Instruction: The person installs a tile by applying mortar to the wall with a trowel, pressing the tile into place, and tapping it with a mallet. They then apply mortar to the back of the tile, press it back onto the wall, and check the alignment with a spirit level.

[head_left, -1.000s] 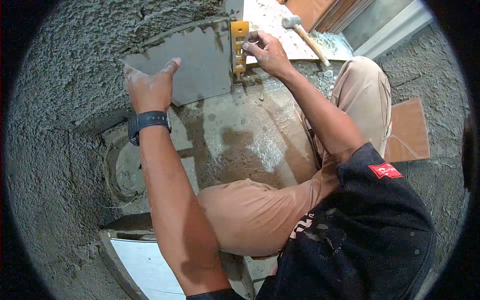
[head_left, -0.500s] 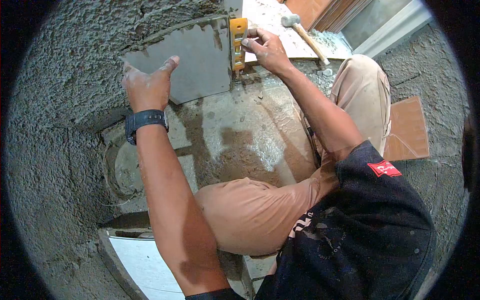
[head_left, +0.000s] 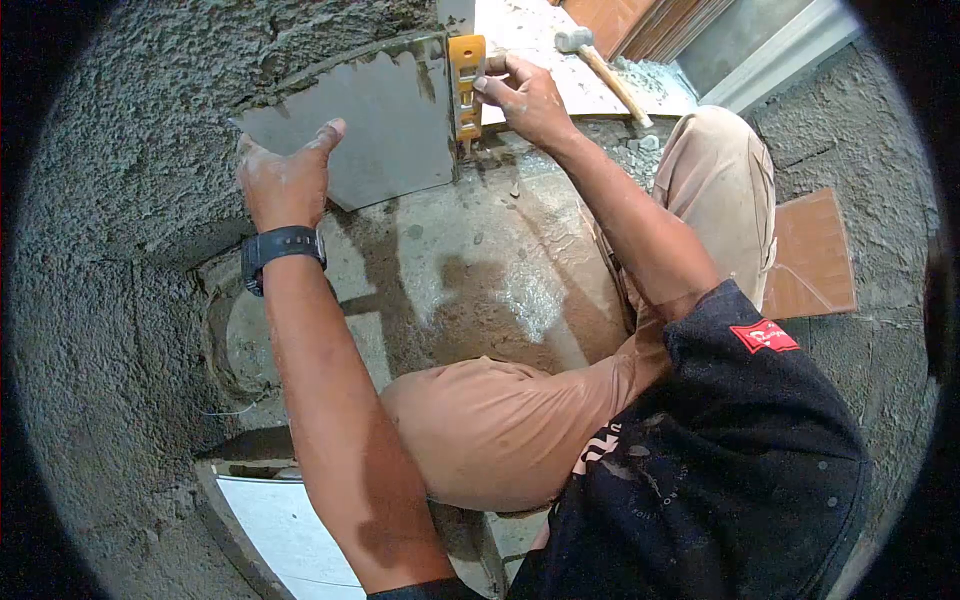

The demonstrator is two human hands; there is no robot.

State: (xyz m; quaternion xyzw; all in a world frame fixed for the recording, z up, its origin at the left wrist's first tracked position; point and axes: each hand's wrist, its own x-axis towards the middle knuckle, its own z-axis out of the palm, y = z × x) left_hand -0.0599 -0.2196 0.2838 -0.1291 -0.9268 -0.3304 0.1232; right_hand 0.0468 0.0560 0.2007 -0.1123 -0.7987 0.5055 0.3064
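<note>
Head view, key relation: I see the yellow level (head_left: pixel 466 85) standing upright, its long axis vertical, touching the right edge of the grey tile (head_left: pixel 385 125). The tile lies just left of that grip.
Head view, where the tile is: flat against the rough mortar wall (head_left: pixel 120 150), its lower edge close above the floor (head_left: pixel 480 260).
Head view, left hand (head_left: pixel 285 180): spread and flat, the grip closed on nothing, fingertips and palm pressed on the tile's lower left part. This is the hand nearer the tile's face. A dark watch (head_left: pixel 280 250) sits on the wrist.
Head view, right hand (head_left: pixel 525 100): fingers pinched around the level's upper half, holding it to the tile.
Head view, tile's look: plain matt grey, roughly square, with jagged smears of mortar along its top edge.
Head view, around: a mallet (head_left: pixel 590 55) lies on the floor beyond the right hand, and a brown tile (head_left: pixel 815 255) lies well apart at the right.
</note>
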